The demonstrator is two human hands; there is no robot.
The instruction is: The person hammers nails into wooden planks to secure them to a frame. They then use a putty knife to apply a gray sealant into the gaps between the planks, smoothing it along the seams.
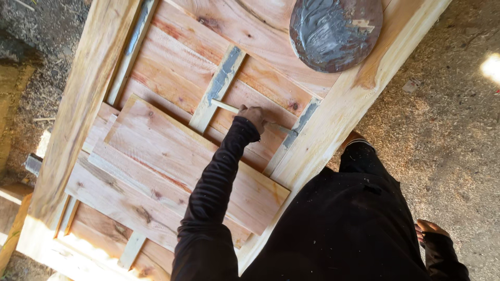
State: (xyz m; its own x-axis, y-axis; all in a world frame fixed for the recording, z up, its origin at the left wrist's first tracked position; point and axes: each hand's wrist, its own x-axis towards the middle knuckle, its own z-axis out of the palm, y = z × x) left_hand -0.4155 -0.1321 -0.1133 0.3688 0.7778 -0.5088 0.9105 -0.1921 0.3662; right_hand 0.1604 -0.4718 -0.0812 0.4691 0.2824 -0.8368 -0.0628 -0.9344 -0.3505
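Note:
My left hand (253, 116) reaches out in a black sleeve and is closed around a thin pale wooden stick (225, 106). The stick lies across the boards of a large wooden door panel (172, 67), with its far tip near a grey-filled seam (303, 118) by the right frame. Grey filler also covers a short crosspiece (225, 75) just left of the hand. My right hand (428, 229) hangs at the lower right beside my dark clothing, away from the wood; its fingers are curled and nothing shows in it.
A round board smeared with grey paste (335, 31) rests on the panel's upper right. A loose plank (182, 156) lies slanted over the boards. My foot (353, 138) stands by the panel's right frame (359, 83). Sawdust-strewn ground (448, 130) surrounds the panel.

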